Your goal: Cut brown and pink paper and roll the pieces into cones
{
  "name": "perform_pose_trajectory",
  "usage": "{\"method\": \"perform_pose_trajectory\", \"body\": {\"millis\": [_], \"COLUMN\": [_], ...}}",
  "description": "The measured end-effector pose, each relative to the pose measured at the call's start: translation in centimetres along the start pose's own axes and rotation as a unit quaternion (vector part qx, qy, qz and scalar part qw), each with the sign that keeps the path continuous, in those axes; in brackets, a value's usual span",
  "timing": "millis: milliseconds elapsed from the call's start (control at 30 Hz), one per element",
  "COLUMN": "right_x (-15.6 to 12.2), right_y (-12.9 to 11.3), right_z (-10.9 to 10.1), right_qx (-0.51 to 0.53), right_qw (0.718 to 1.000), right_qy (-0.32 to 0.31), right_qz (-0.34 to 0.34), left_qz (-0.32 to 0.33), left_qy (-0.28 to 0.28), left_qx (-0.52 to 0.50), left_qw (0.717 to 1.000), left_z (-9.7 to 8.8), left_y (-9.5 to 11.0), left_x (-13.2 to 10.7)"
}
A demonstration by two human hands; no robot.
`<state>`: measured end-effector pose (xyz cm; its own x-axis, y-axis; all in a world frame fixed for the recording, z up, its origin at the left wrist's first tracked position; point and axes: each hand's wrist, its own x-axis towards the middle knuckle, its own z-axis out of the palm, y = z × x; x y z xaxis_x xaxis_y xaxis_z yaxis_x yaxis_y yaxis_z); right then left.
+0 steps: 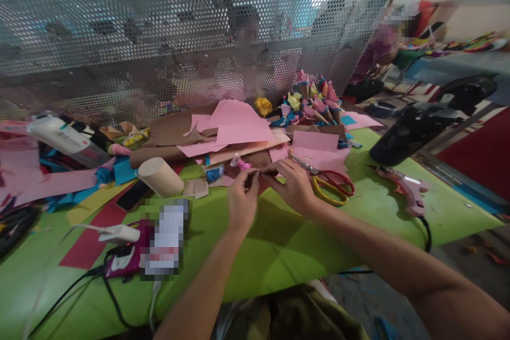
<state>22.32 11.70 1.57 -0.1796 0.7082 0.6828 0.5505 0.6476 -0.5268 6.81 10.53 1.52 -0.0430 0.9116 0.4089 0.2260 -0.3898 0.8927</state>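
Over the near middle of the table, my left hand (242, 197) and my right hand (294, 185) meet at the fingertips, both pinched closed. Whatever lies between the fingers is too small and dark to make out. Just beyond my left hand are a shiny pink crumpled piece (240, 162) and a blue crumpled ball (215, 173). Scissors (330, 183) with red and yellow handles lie open beside my right hand. Pink paper sheets (243, 123) are piled behind the hands, over brown paper (167, 130).
Paper cones (319, 103) cluster at the back by a perforated metal screen (179, 26). A pink glue gun (410, 188) and black bottle (398, 135) are at right. At left are a cardboard tube (160, 176), a phone (165, 239) and a power strip (129, 260) with cables.
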Motion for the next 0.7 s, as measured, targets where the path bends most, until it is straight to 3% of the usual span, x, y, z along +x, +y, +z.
{"method": "perform_pose_trajectory", "body": {"millis": [133, 333, 467, 567, 700], "right_x": [0.0, -0.1, 0.1, 0.3, 0.6], "right_y": [0.3, 0.8, 0.7, 0.6, 0.7], "right_z": [0.2, 0.3, 0.3, 0.1, -0.5], "right_qx": [0.031, 0.055, 0.064, 0.081, 0.149], "right_qw": [0.999, 0.998, 0.997, 0.994, 0.979], "right_qy": [0.001, 0.004, -0.016, -0.042, -0.067], "right_qz": [0.020, 0.039, 0.036, 0.055, 0.124], "left_qz": [-0.022, -0.085, -0.091, -0.099, -0.130], "left_qy": [0.016, -0.014, -0.009, 0.025, 0.114], "left_qx": [-0.021, -0.120, -0.131, -0.125, -0.165], "left_qw": [0.999, 0.989, 0.987, 0.987, 0.971], "left_z": [-0.1, 0.1, 0.1, -0.1, -0.8], "left_y": [0.1, -0.8, -1.3, -1.4, -1.8], "left_x": [0.3, 0.9, 1.0, 1.1, 1.7]}}
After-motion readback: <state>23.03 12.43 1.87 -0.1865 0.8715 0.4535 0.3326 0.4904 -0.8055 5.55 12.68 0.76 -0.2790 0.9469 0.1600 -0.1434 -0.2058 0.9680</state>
